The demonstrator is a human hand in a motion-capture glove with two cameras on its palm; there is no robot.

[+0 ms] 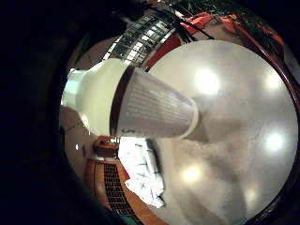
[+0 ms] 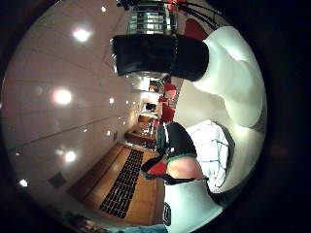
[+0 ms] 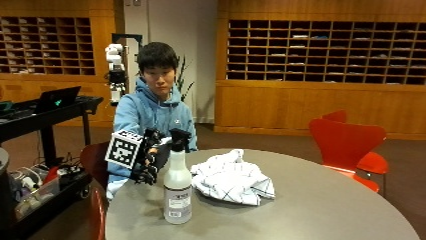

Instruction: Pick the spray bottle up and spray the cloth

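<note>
While the spray bottle [image 3: 178, 190] stands by the cloth [image 3: 232, 178], the gloved right hand [image 3: 151, 159] hovers beside it, fingers loose

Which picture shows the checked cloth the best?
The outside view: the whole cloth lies crumpled on the table beside the spray bottle. The little finger side palm view shows it partly behind the bottle; the thumb side view catches only a piece.

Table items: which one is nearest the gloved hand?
The spray bottle, standing upright at the table's near edge. The gloved right hand is right beside its black trigger head; the crumpled white cloth lies farther over.
</note>
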